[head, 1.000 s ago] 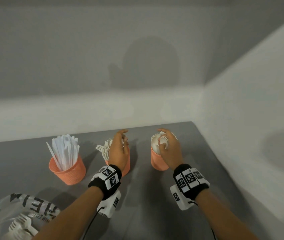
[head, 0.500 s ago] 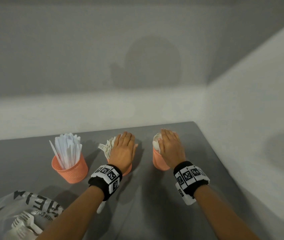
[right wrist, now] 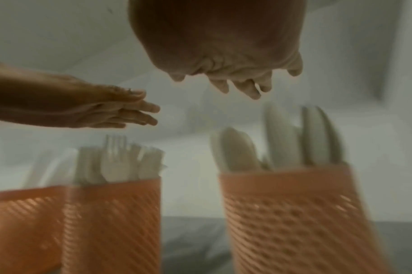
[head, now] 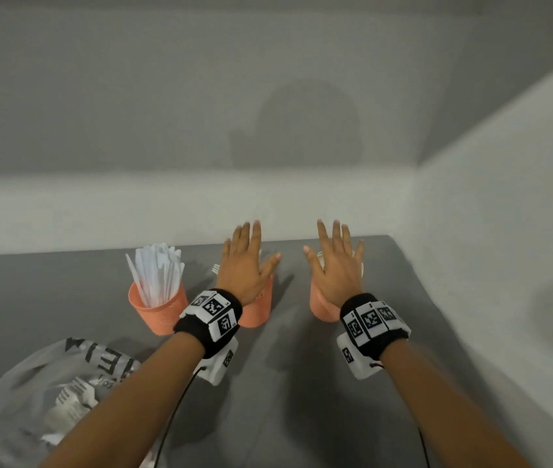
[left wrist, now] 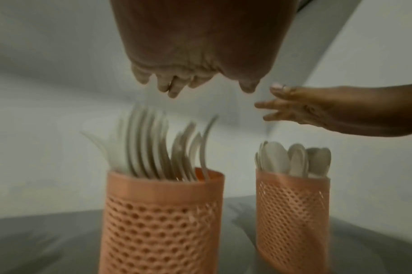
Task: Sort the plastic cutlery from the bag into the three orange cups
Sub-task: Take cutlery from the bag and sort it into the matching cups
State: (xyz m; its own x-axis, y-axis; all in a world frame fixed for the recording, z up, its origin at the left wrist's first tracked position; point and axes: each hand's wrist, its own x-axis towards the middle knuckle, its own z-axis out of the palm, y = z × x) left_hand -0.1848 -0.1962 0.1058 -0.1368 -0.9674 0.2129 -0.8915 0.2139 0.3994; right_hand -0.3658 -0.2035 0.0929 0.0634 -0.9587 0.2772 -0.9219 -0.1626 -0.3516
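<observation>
Three orange mesh cups stand in a row on the grey table. The left cup (head: 158,310) holds white knives (head: 156,275). The middle cup (head: 256,310) holds forks (left wrist: 153,148), and the right cup (head: 322,304) holds spoons (left wrist: 291,159). My left hand (head: 246,261) hovers flat above the fork cup with fingers spread and nothing in it. My right hand (head: 335,265) hovers likewise above the spoon cup, holding nothing. A clear plastic bag (head: 42,396) with several white forks inside lies at the front left.
The grey table (head: 302,400) ends at a white wall behind the cups and another wall on the right. My forearms cross the table's front half.
Both hands have lifted off the tops of the fork and spoon cups and spread their fingers. The view has come closer to the cups.
</observation>
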